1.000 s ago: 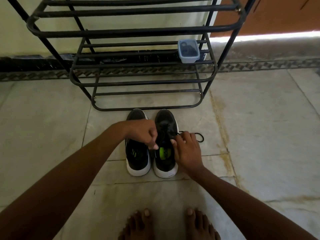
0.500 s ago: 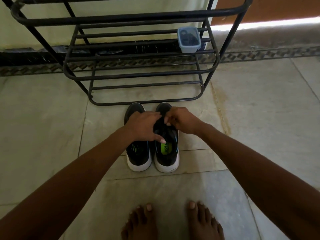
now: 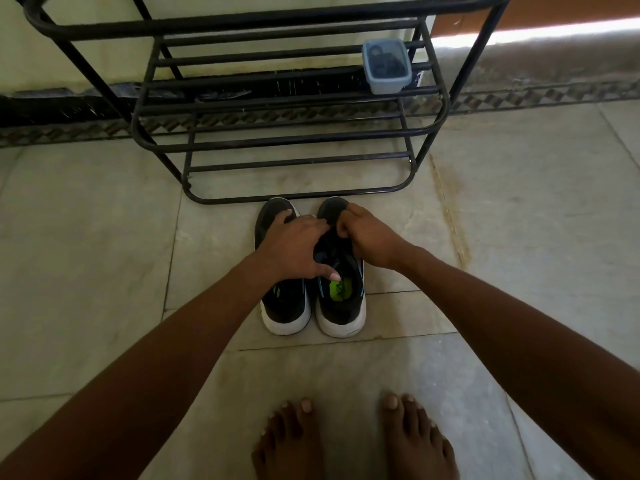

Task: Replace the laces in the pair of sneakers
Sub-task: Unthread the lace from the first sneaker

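Overhead, both sneakers (image 3: pixel 313 299) stand side by side on the floor (image 3: pixel 86 254) before a black rack (image 3: pixel 294 143). Left hand (image 3: pixel 292 249) rests spread across them; right hand (image 3: pixel 369 237) pinches near the right sneaker's toe (lace itself indistinct).

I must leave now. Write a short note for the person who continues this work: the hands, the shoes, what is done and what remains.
Left hand: spread over both sneakers, thumb at the right sneaker's opening.
Right hand: fingers curled at that sneaker's lace area near the toe; what it pinches is hidden.
Left sneaker: beside it on the floor, before the rack.
Done: cannot tell.
Left: finish the right sneaker's lace, then check the left.
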Motion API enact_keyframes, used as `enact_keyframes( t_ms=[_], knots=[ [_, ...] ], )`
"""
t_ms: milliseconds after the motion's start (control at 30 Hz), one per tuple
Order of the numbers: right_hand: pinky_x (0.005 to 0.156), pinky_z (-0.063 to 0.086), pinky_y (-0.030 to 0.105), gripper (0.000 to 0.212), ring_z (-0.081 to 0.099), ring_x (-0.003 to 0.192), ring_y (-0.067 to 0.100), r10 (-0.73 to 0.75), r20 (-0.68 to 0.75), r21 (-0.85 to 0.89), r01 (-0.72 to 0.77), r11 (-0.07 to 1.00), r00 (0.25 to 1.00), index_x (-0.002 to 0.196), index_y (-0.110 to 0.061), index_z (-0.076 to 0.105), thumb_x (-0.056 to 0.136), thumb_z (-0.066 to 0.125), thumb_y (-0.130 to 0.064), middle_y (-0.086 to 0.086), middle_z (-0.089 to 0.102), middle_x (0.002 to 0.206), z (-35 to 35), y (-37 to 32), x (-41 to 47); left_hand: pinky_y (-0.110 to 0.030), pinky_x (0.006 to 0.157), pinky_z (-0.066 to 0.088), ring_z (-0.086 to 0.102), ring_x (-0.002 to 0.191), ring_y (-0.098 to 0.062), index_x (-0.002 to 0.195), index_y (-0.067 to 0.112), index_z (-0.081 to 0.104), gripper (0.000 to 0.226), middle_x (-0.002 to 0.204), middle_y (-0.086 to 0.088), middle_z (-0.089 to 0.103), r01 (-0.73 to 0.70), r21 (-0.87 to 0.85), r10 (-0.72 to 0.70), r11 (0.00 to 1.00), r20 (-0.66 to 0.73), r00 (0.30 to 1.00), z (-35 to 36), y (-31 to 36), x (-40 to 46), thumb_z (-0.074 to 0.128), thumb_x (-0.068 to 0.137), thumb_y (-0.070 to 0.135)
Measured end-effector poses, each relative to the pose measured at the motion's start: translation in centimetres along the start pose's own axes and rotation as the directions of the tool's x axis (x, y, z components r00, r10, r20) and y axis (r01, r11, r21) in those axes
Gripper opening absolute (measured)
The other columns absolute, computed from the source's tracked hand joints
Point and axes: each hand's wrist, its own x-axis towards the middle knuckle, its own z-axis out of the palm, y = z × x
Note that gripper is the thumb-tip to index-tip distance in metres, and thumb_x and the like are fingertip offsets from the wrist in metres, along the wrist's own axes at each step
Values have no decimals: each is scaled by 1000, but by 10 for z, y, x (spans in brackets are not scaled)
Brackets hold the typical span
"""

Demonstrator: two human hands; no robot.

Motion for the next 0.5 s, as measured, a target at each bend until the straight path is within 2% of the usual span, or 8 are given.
enact_keyframes(
  t_ms=[67, 133, 200, 267, 333, 367, 400, 500],
  knots=[
    [74, 42, 32, 11, 47, 86, 20, 60, -49, 102, -55, 993, 997, 87, -8, 54, 81, 54, 2, 5, 49, 95, 4, 2, -4, -51, 126, 10, 30, 151, -20, 156, 20, 34, 111, 160, -3, 40, 6, -7, -6, 1000, 5, 1000, 3, 1, 1, 65, 70, 84],
    [79, 45, 31, 12, 53, 87, 20, 216, -88, 285, -183, 941, 972, 88, -7, 58, 86, 53, 4, 6, 55, 94, 8, 3, -7, -52, 127, 7, 24, 154, -21, 158, 19, 30, 113, 163, -4, 36, 10, 5, -10, 1000, 10, 1000, 4, 1, 2, 65, 71, 83],
    [82, 48, 29, 12, 58, 89, 19, 374, -51, 508, -298, 808, 926, 92, -7, 61, 94, 53, 1, 6, 60, 93, 7, 1, -7, -54, 127, 5, 17, 156, -22, 159, 19, 29, 113, 165, -4, 32, 9, 29, -9, 1000, 8, 1000, 6, 2, 2, 64, 72, 83],
    [78, 50, 25, 14, 60, 88, 15, 451, 29, 705, -338, 624, 892, 92, -9, 62, 100, 51, -4, 4, 61, 90, 4, -2, -9, -56, 126, 2, 13, 157, -22, 159, 19, 28, 113, 166, -4, 30, 13, 43, -14, 999, 6, 1000, 8, 3, 2, 64, 73, 83],
    [74, 50, 25, 18, 60, 89, 16, 512, 87, 817, -356, 454, 854, 91, -12, 62, 102, 49, -6, 4, 61, 91, -2, -3, -9, -57, 126, 0, 11, 157, -21, 159, 19, 28, 112, 166, -4, 28, 17, 51, -17, 999, 8, 1000, 10, 4, 3, 63, 73, 82],
    [74, 50, 27, 17, 60, 91, 17, 533, 83, 831, -354, 429, 842, 92, -14, 61, 102, 49, -7, 4, 62, 92, -6, -1, -9, -57, 126, 0, 10, 157, -21, 159, 19, 28, 111, 166, -4, 28, 16, 59, -17, 998, 10, 1000, 10, 5, 4, 63, 74, 82],
    [76, 51, 28, 16, 61, 92, 16, 525, 52, 805, -347, 481, 849, 93, -14, 62, 102, 50, -6, 4, 63, 92, -11, 3, -8, -58, 126, 0, 10, 157, -21, 158, 19, 29, 111, 166, -4, 28, 15, 64, -16, 998, 13, 1000, 10, 4, 4, 63, 74, 83],
    [81, 49, 16, 11, 62, 90, -1, 351, -66, 589, -248, 770, 934, 98, -12, 67, 99, 57, -8, -5, 67, 94, -24, 13, -5, -58, 126, 0, 9, 157, -21, 159, 19, 28, 111, 167, -4, 26, 13, 66, -15, 998, 23, 1000, 10, 3, 4, 61, 74, 83]
  ],
)
